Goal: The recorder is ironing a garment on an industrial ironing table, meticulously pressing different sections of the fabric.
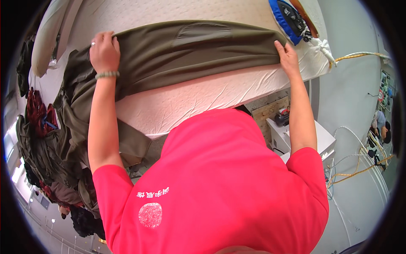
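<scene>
A pair of olive-green trousers (190, 55) lies with one leg stretched across a white padded ironing table (169, 103). A smoother patch is sewn on the upper part of that leg. My left hand (104, 51) is closed on the cloth towards the left, its fingertips partly hidden. At the right end my right hand (287, 57) grips the leg's hem, thumb on top and the other fingers mostly hidden. The rest of the garment hangs over the table's left edge in loose folds. Just beyond my right hand stands a blue and black iron (292, 19).
Piled dark garments (46, 148) hang at the left, with a dark red one (38, 110) among them. A knotted cloth corner (323, 48) and a cord (363, 54) lie by the iron. Below the table's right side is a white box-shaped machine (319, 137). Other people are in the background.
</scene>
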`<state>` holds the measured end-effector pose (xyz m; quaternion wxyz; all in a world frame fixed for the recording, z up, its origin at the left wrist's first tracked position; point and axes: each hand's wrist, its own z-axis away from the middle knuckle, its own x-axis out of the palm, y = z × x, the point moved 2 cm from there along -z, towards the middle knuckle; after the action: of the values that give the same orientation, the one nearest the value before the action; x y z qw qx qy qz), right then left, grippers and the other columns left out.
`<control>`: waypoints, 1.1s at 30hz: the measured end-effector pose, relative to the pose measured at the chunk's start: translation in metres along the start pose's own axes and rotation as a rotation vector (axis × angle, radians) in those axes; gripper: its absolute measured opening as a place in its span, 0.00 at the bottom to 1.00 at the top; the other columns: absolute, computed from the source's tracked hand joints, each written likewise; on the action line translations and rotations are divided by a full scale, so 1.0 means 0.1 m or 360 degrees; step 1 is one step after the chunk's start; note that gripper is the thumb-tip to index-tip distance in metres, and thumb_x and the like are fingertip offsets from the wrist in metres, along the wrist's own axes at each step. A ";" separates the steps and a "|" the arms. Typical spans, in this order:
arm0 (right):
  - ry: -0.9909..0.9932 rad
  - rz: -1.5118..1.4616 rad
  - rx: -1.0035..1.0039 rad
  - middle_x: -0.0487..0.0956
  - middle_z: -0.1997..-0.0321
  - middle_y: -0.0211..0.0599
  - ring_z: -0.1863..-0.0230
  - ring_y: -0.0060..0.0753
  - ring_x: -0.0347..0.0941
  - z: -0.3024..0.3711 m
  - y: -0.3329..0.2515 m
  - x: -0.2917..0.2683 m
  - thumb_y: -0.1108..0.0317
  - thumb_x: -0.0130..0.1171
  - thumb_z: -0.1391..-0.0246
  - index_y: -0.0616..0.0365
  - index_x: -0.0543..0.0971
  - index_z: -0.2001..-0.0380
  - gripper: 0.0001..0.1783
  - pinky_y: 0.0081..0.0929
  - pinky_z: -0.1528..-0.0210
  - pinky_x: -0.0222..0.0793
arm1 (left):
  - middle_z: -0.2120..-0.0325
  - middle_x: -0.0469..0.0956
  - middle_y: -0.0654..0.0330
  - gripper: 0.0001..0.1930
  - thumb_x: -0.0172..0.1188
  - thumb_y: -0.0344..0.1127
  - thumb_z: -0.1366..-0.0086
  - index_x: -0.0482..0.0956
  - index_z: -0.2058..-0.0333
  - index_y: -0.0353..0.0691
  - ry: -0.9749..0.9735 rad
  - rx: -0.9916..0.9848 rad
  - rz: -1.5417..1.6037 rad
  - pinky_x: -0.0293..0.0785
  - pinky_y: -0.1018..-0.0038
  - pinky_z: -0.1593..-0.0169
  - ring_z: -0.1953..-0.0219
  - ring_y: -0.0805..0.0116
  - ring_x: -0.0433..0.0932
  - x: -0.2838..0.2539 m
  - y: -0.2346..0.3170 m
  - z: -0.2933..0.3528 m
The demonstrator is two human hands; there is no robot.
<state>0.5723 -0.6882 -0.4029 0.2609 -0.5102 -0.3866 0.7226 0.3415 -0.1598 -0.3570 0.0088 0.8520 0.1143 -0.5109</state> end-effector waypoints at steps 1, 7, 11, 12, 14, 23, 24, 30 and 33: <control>-0.0104 -0.0052 0.0022 0.84 0.54 0.30 0.53 0.18 0.76 0.03 -0.02 -0.02 0.58 0.62 0.33 0.64 0.80 0.46 0.21 0.20 0.47 0.71 | 0.65 0.81 0.61 0.04 0.65 0.33 0.37 0.82 0.63 0.47 -0.0059 0.0070 0.0157 0.79 0.68 0.67 0.69 0.59 0.82 -0.13 0.18 0.08; -0.0604 -0.0162 0.0186 0.82 0.47 0.34 0.49 0.22 0.76 0.07 -0.15 -0.11 0.72 0.67 0.40 0.64 0.73 0.39 0.27 0.24 0.44 0.72 | 0.67 0.79 0.62 0.04 0.63 0.32 0.37 0.80 0.64 0.45 -0.0617 0.0139 0.0773 0.79 0.66 0.66 0.70 0.60 0.81 -0.59 0.84 0.75; -0.0645 -0.0432 0.0269 0.81 0.46 0.34 0.47 0.23 0.76 0.07 -0.06 -0.19 0.76 0.68 0.43 0.63 0.72 0.37 0.31 0.24 0.43 0.71 | 0.67 0.79 0.62 0.03 0.63 0.32 0.37 0.79 0.65 0.44 -0.0710 0.0109 0.0683 0.80 0.67 0.67 0.70 0.61 0.82 -0.55 0.86 0.89; -0.0648 -0.0425 0.0257 0.81 0.46 0.34 0.47 0.23 0.76 0.06 -0.05 -0.18 0.76 0.68 0.43 0.63 0.72 0.37 0.31 0.24 0.43 0.71 | 0.67 0.79 0.62 0.03 0.63 0.33 0.36 0.78 0.66 0.44 -0.0747 0.0116 0.0659 0.80 0.67 0.67 0.70 0.61 0.82 -0.51 0.85 0.90; -0.0572 -0.0485 0.0220 0.81 0.45 0.33 0.47 0.22 0.76 0.05 0.00 -0.16 0.76 0.67 0.43 0.63 0.71 0.36 0.32 0.23 0.42 0.70 | 0.67 0.78 0.62 0.03 0.63 0.33 0.36 0.78 0.66 0.43 -0.0776 0.0123 0.0630 0.80 0.67 0.67 0.71 0.61 0.82 -0.46 0.85 0.99; -0.0318 -0.0157 0.0090 0.82 0.46 0.32 0.48 0.21 0.76 0.12 0.13 -0.10 0.78 0.68 0.44 0.63 0.73 0.36 0.32 0.21 0.43 0.71 | 0.66 0.80 0.62 0.07 0.67 0.32 0.38 0.80 0.62 0.44 -0.0386 -0.0045 0.0544 0.79 0.68 0.66 0.70 0.62 0.81 -0.52 0.96 1.12; -0.0315 -0.0155 0.0086 0.82 0.46 0.32 0.48 0.21 0.76 0.12 0.13 -0.11 0.78 0.68 0.44 0.63 0.73 0.36 0.32 0.21 0.43 0.71 | 0.65 0.80 0.62 0.08 0.67 0.32 0.38 0.80 0.61 0.44 -0.0359 -0.0048 0.0570 0.79 0.68 0.65 0.69 0.62 0.81 -0.57 0.98 1.10; -0.0387 -0.0289 0.0091 0.83 0.52 0.33 0.53 0.22 0.78 0.16 0.08 -0.16 0.79 0.67 0.45 0.67 0.74 0.39 0.29 0.21 0.47 0.73 | 0.60 0.81 0.60 0.10 0.67 0.32 0.37 0.81 0.56 0.43 -0.0449 -0.0393 0.0687 0.79 0.69 0.61 0.65 0.62 0.82 -0.66 0.86 1.15; -0.0394 -0.0381 0.0111 0.84 0.54 0.34 0.55 0.22 0.79 0.17 0.12 -0.21 0.80 0.66 0.45 0.68 0.76 0.41 0.27 0.20 0.49 0.74 | 0.57 0.80 0.61 0.11 0.67 0.34 0.37 0.81 0.56 0.45 -0.0540 -0.0465 0.0611 0.78 0.66 0.56 0.57 0.58 0.81 -0.66 0.67 1.26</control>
<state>0.5637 -0.7162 -0.3979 0.3131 -0.3581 -0.4485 0.7567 0.2157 -0.2538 -0.3665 0.2469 0.7501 0.0203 -0.6132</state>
